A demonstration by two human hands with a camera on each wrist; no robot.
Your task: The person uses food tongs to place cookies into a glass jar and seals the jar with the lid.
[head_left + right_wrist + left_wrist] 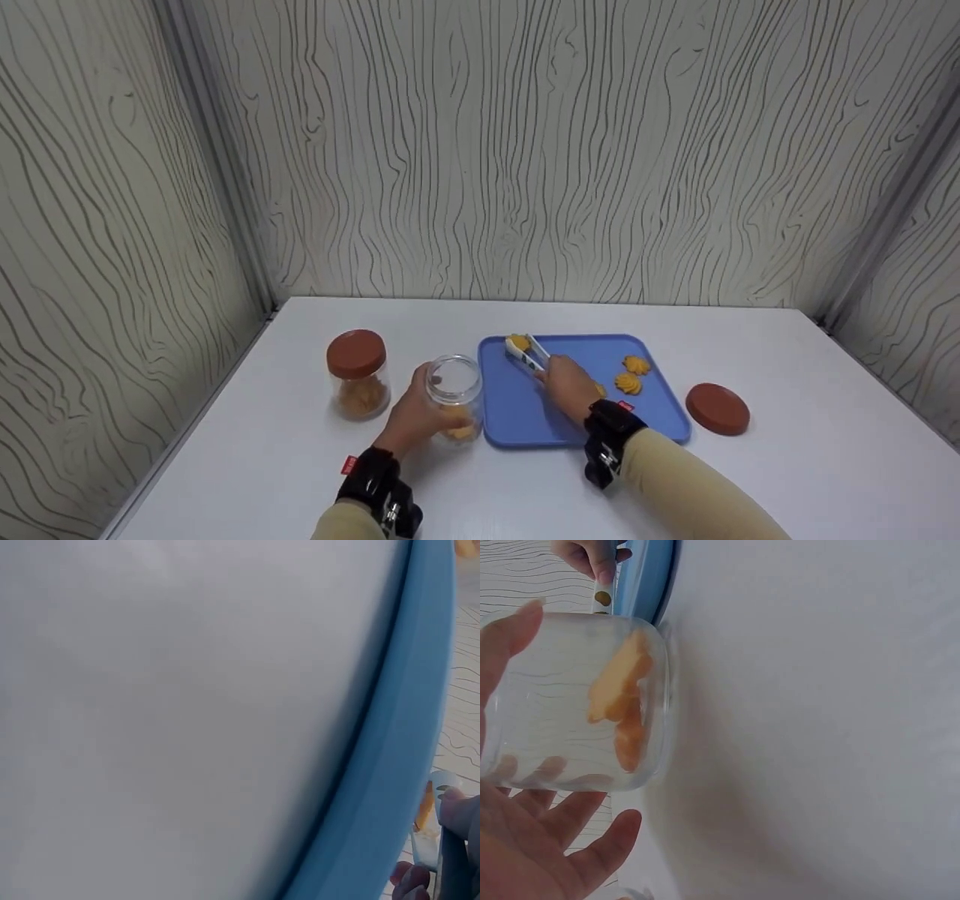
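My left hand (pixel 414 417) grips a lidless clear jar (pixel 454 394), thumb on one side and fingers on the other. In the left wrist view, piped cookies (pixel 621 686) lie at the bottom of this jar. My right hand (pixel 570 386) holds white patterned tongs (pixel 527 359) over the blue tray (pixel 517 416). A swirled cookie (pixel 518 342) is between the tong tips, near the tray's far left corner; whether it still touches the tray I cannot tell. Only the fingertips and part of the tongs (pixel 447 780) show in the right wrist view.
Two cookies (pixel 628 384) lie at the tray's right side, and another (pixel 600 389) is partly behind my right hand. A reddish-brown lid (pixel 718 409) lies right of the tray. Left of my left hand stands a lidded jar (pixel 361 396) of cookies. Wood-patterned panels (pixel 510 150) enclose the white table.
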